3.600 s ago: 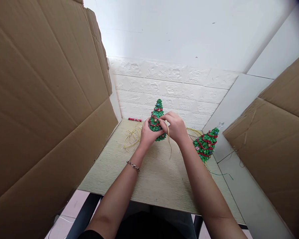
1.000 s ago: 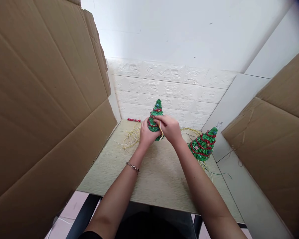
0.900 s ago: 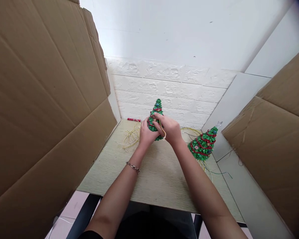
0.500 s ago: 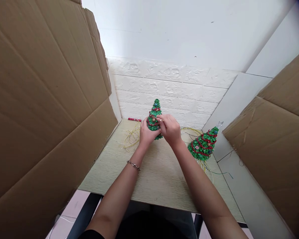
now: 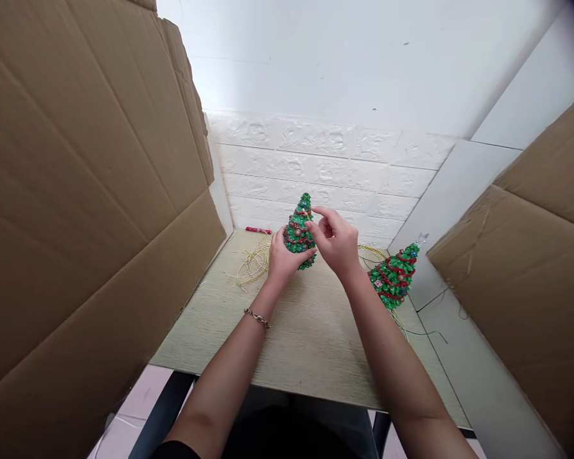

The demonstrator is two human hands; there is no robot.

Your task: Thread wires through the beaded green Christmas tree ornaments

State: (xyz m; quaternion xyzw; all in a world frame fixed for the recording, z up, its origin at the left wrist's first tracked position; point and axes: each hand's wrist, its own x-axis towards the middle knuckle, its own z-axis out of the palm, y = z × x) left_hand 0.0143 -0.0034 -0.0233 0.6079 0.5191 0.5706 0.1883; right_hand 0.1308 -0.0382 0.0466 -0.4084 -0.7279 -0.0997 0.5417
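Note:
A small green Christmas tree (image 5: 299, 224) with red garland and round ornaments stands upright, leaning slightly, near the back of the table. My left hand (image 5: 283, 258) wraps round its lower left side, thumb across the front. At the tree's upper right, my right hand (image 5: 337, 239) has its thumb and forefinger apart, the tips close to the garland; I cannot make out anything between them. A second decorated Christmas tree (image 5: 396, 277), topped with a clear star (image 5: 421, 239), stands to the right of my right forearm.
Loops of yellow and white wire (image 5: 254, 262) lie left of the held tree, and more wire trails under the second tree. A red tube-shaped item (image 5: 258, 230) lies by the back wall. Cardboard panels (image 5: 172, 255) flank the wooden table (image 5: 310, 357) on both sides.
My right hand has moved up and to the right, its thumb and forefinger parting from a pinch at the tree. The held tree has shifted slightly right and tilted a little.

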